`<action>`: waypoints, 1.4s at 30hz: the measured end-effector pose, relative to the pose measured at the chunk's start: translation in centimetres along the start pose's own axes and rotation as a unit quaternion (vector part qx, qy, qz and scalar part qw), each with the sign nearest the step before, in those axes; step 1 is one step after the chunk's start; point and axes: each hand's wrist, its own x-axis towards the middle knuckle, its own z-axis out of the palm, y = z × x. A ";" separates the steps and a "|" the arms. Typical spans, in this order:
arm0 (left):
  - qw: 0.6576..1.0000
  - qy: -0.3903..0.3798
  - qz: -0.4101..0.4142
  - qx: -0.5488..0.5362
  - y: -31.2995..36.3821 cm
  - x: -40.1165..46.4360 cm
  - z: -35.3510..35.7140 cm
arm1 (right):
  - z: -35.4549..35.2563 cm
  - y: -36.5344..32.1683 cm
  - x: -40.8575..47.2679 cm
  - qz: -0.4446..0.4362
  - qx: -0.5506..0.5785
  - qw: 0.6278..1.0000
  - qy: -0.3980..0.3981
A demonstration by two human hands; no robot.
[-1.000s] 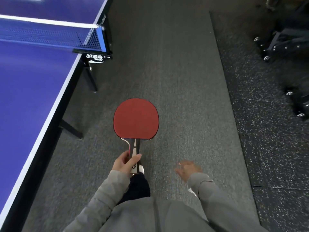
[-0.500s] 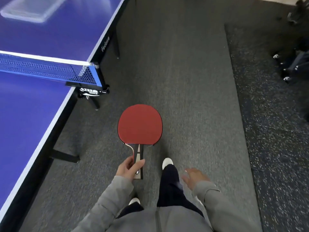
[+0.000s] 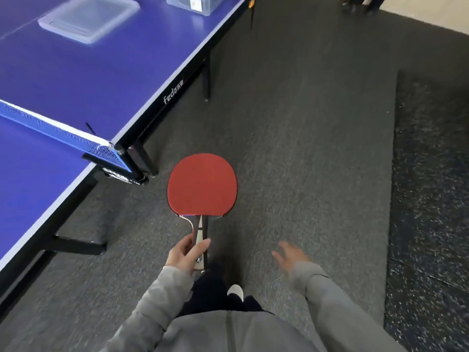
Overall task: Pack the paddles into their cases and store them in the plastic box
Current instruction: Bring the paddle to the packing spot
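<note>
My left hand (image 3: 186, 256) grips the handle of a red-faced paddle (image 3: 202, 185), held flat in front of me with the blade pointing away, over the grey floor. To its right my right hand (image 3: 289, 256) hangs free with fingers spread, holding nothing. On the far end of the blue table tennis table (image 3: 83, 72) stands a clear plastic box (image 3: 195, 3), cut off by the top edge of the view. Its clear lid (image 3: 88, 19) lies flat on the table to the box's left. No paddle case shows.
The table's net (image 3: 55, 133) and its black clamp (image 3: 121, 174) jut out at the left. Table legs (image 3: 206, 80) stand on the grey carpet strip (image 3: 291, 148). Dark speckled matting (image 3: 431, 199) lies to the right. Someone's feet (image 3: 363, 3) show at the top.
I have walked forward along the table's side. The net has slid nearer and past my left, and the plastic box and lid have come into view. The paddle stays in my left hand.
</note>
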 end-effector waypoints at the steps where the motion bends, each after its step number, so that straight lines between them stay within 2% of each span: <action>1: 1.000 0.002 -0.001 -0.008 0.6 1.0 0.7 | -1.3 -0.6 1.2 -0.014 -0.001 1.000 0.005; 6: 0.999 0.015 -0.010 -0.029 3.2 7.4 3.6 | -6.9 -2.2 7.5 -0.038 -0.015 0.999 -0.002; 13: 0.999 0.032 -0.011 -0.040 9.7 18.8 5.6 | -14.7 -2.3 15.4 0.037 -0.036 0.999 -0.012; 20: 0.995 0.067 0.013 -0.066 15.9 26.1 6.1 | -23.2 -6.8 21.7 0.031 -0.099 0.995 -0.007; 23: 0.992 0.092 0.017 -0.082 18.1 28.1 5.9 | -26.9 -11.3 25.1 -0.018 -0.129 0.992 -0.006; 29: 0.968 0.216 0.019 -0.124 20.2 33.2 4.1 | -33.2 -22.9 31.7 -0.152 -0.233 0.960 -0.019; 34: 0.918 0.333 0.024 -0.214 22.3 36.7 2.5 | -38.4 -32.8 35.9 -0.276 -0.341 0.898 0.002; 38: 0.881 0.400 0.038 -0.248 24.6 39.1 0.9 | -41.8 -40.0 38.4 -0.361 -0.363 0.859 0.034; 42: 0.851 0.436 0.047 -0.288 27.0 40.7 -0.8 | -42.6 -45.5 39.6 -0.407 -0.371 0.834 0.024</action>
